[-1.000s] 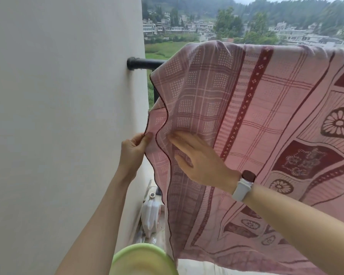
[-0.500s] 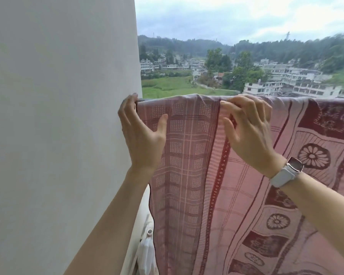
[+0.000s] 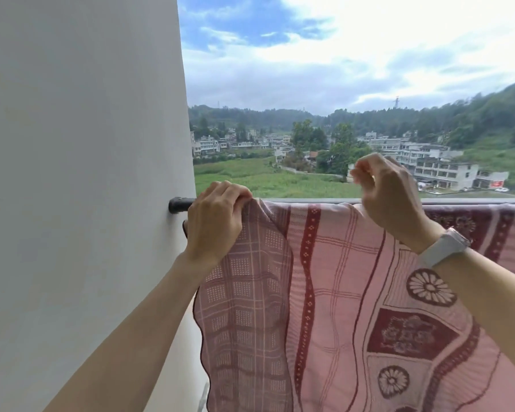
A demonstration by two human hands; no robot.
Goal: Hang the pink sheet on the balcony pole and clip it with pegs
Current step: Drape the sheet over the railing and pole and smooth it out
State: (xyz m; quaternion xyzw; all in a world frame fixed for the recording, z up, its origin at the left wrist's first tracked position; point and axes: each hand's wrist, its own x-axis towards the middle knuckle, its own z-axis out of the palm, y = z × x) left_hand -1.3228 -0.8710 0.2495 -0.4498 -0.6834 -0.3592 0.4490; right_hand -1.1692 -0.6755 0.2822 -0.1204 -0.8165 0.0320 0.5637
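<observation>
Hanging step: left hand (image 3: pixel 213 223) grips the sheet (image 3: pixel 324 307) corner at the pole (image 3: pixel 179 204) near the wall (image 3: pixel 81 203); sheet draped rightward; right hand (image 3: pixel 388 197) curled, empty — pegs come next, none visible.

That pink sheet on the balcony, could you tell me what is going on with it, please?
A person is hanging the pink sheet over the balcony pole. The left hand grips the sheet's top edge near the white wall, by the pole's dark end. The right hand is raised above the pole, fingers curled, apparently holding nothing. No pegs are visible.
</observation>
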